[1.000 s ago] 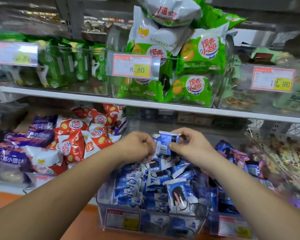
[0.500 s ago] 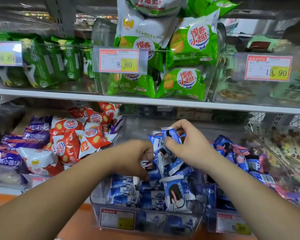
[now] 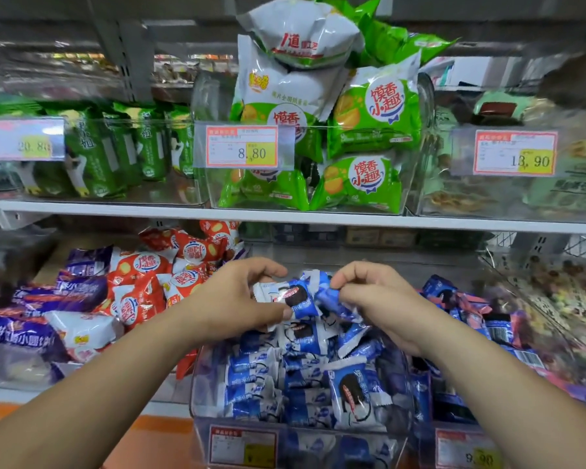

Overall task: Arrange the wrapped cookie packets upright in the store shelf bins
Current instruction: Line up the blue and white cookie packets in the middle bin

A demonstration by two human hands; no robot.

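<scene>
A clear plastic bin (image 3: pixel 200 387) on the lower shelf holds several blue-and-white wrapped cookie packets (image 3: pixel 352 394), some upright, some tumbled. Above its back half, my left hand (image 3: pixel 237 299) pinches one blue-and-white cookie packet (image 3: pixel 295 297) lying sideways, thumb under it and fingers over its top. My right hand (image 3: pixel 372 299) grips another blue packet (image 3: pixel 332 299) by its crimped end, just right of the first. The two held packets touch each other over the pile.
Left of the bin lie red, white and purple snack bags (image 3: pixel 142 286). Right of it sits another bin of blue and pink packets (image 3: pixel 460 306). A white shelf edge (image 3: pixel 285 218) runs overhead, carrying bins of green bags (image 3: pixel 362 177) with price tags.
My left hand rose from the pile and took hold of a packet. My right hand shifted right and lowered slightly with its packet. The view moved closer to the shelf.
</scene>
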